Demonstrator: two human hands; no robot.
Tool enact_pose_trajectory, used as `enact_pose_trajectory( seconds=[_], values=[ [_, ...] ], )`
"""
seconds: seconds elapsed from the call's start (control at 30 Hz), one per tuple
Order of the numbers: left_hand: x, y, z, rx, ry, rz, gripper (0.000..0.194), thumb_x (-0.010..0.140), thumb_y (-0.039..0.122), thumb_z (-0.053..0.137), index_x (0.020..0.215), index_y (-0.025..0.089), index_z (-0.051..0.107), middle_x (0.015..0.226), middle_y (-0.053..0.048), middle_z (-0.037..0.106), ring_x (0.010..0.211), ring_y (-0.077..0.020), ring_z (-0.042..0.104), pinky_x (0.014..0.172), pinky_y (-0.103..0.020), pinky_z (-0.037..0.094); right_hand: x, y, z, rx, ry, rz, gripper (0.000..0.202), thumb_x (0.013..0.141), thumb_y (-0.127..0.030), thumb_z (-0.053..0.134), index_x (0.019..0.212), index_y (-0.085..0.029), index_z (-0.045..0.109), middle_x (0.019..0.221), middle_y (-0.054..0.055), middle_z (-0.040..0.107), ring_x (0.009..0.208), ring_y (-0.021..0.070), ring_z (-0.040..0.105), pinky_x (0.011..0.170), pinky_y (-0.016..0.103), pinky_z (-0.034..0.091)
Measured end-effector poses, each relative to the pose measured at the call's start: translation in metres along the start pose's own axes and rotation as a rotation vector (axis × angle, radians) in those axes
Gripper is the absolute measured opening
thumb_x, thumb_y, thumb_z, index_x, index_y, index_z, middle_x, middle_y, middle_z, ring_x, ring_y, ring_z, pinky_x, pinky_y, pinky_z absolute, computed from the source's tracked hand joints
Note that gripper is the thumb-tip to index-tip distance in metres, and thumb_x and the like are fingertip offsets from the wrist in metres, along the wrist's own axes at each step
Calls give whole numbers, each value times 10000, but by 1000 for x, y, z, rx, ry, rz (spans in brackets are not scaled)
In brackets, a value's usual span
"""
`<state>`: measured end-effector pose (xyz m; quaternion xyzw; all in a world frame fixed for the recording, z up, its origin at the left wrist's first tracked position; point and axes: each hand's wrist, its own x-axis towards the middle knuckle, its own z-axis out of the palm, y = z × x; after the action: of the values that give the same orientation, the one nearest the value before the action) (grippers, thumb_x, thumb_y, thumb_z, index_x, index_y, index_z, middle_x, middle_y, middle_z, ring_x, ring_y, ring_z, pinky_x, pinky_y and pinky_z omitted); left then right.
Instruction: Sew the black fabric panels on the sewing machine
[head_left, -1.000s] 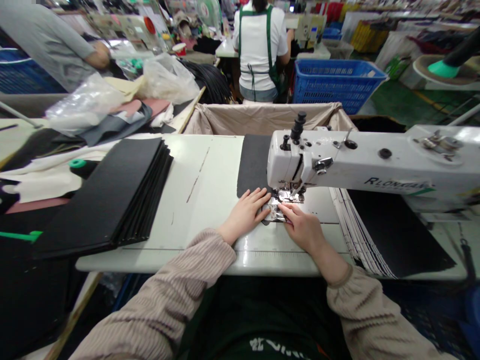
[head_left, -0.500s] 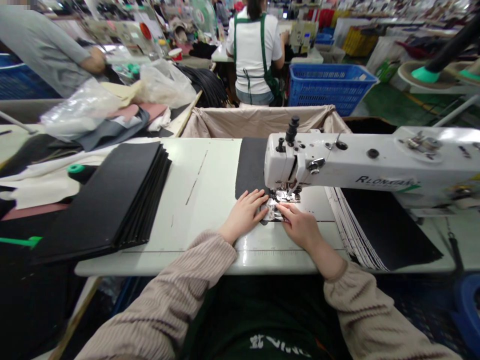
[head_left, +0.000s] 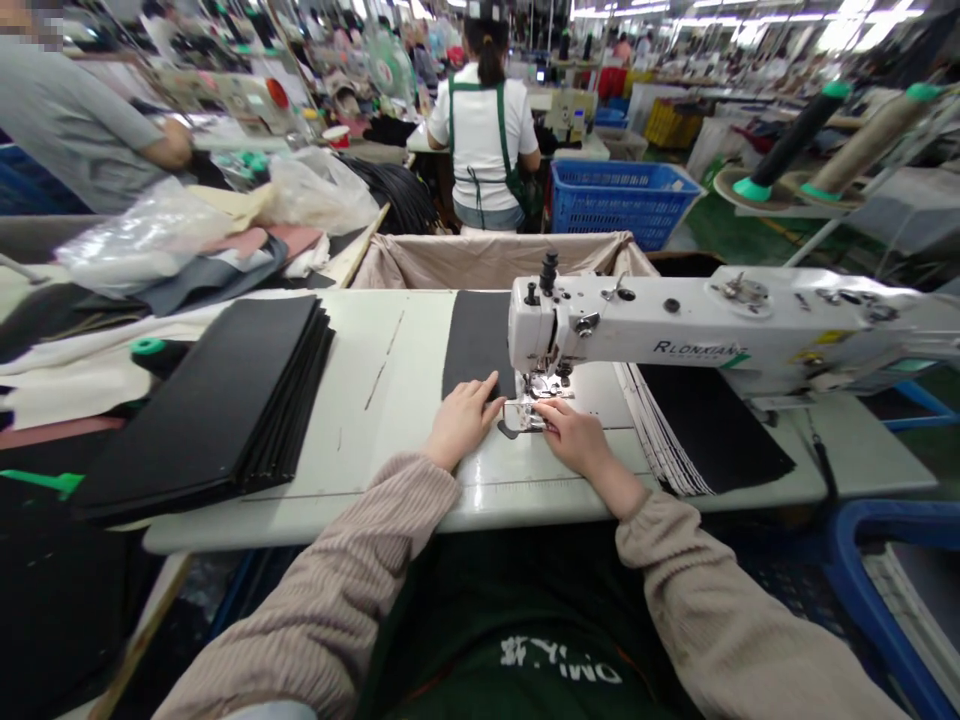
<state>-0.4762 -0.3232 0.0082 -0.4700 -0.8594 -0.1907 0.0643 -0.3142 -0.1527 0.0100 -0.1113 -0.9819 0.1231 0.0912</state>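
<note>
My left hand (head_left: 463, 418) is flat on the dark sheet's (head_left: 480, 345) near edge, my right hand (head_left: 574, 437), slightly apart, fingers curled at the sewing machine's (head_left: 600, 322) metal guide (head_left: 531, 414).

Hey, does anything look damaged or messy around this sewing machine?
A dark, broken streak marks the pale tabletop beyond the left hand; whether scratch or ink, I can't tell. Farther left, scraps and a crumpled plastic bag lie jumbled, untidy beside the neater black stack. I see no spill.
</note>
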Motion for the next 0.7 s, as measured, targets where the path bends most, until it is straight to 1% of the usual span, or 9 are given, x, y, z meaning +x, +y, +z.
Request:
enact_pose_trajectory(
  seconds=[0.07, 0.13, 0.2, 0.27, 0.33, 0.4, 0.53, 0.63, 0.7],
  values=[
    [-20, -5, -15, 99, 42, -108, 489, 985, 481, 418, 1369, 210, 551, 1038, -119, 638, 1044, -283, 587, 949, -427, 458, -1, 1, -1, 11, 13, -5, 433, 911, -222, 480, 1329, -292, 564, 1351, 15, 598, 1044, 203, 639, 808, 300, 502],
    [-53, -11, -29, 165, 57, -210, 418, 980, 470, 424, 1249, 237, 644, 964, -110, 609, 969, -289, 591, 899, -446, 479, -2, 1, -1, 20, 19, -4, 417, 913, -219, 471, 1312, -289, 571, 1339, 16, 604, 1032, 201, 639, 791, 295, 496],
    [-96, -17, -42, 183, 72, -284, 350, 981, 416, 423, 1164, 250, 671, 1038, -116, 600, 1015, -303, 586, 916, -473, 483, -3, 2, -1, 28, 17, 2, 403, 914, -218, 470, 1295, -292, 578, 1329, 14, 608, 1015, 199, 640, 773, 291, 490],
    [-139, -23, -54, 168, 88, -312, 282, 967, 359, 443, 1090, 231, 662, 1231, -127, 570, 1178, -325, 538, 1012, -506, 445, -3, 2, -1, 49, 22, 6, 382, 918, -223, 474, 1278, -286, 587, 1310, 14, 617, 1007, 198, 638, 769, 288, 482],
    [-175, -29, -64, 107, 28, -306, 218, 957, 330, 452, 1049, 226, 620, 1338, -110, 546, 1297, -334, 472, 1079, -538, 401, -4, 3, -1, 93, 36, 9, 358, 925, -228, 479, 1259, -272, 598, 1276, 18, 631, 1014, 198, 634, 772, 281, 475],
    [-198, -33, -71, 28, -60, -271, 163, 955, 326, 456, 990, 234, 586, 1397, -82, 530, 1372, -332, 409, 1122, -579, 349, -3, 4, -2, 158, 58, 17, 333, 932, -238, 484, 1239, -260, 611, 1240, 24, 642, 1020, 198, 630, 777, 276, 473],
    [-204, -32, -77, -88, -137, -140, 148, 957, 312, 455, 873, 236, 551, 1429, -47, 514, 1434, -288, 343, 1188, -585, 241, -6, 9, -10, 337, 175, 39, 297, 948, -245, 465, 1190, -228, 636, 1180, 49, 657, 1029, 189, 623, 849, 286, 477],
    [-187, -28, -76, -154, -159, -93, 147, 958, 300, 456, 852, 226, 526, 1366, -54, 553, 1404, -251, 396, 1204, -541, 232, -22, 13, -21, 494, 258, 63, 295, 966, -281, 437, 1157, -198, 646, 1096, 61, 689, 992, 181, 640, 891, 297, 471],
    [-173, -24, -75, -191, -172, -73, 145, 957, 293, 459, 844, 222, 516, 1298, -52, 586, 1369, -234, 438, 1202, -515, 247, -43, 16, -29, 596, 244, 122, 322, 977, -331, 426, 1163, -189, 647, 960, 48, 715, 895, 176, 665, 856, 298, 484]
  ],
)
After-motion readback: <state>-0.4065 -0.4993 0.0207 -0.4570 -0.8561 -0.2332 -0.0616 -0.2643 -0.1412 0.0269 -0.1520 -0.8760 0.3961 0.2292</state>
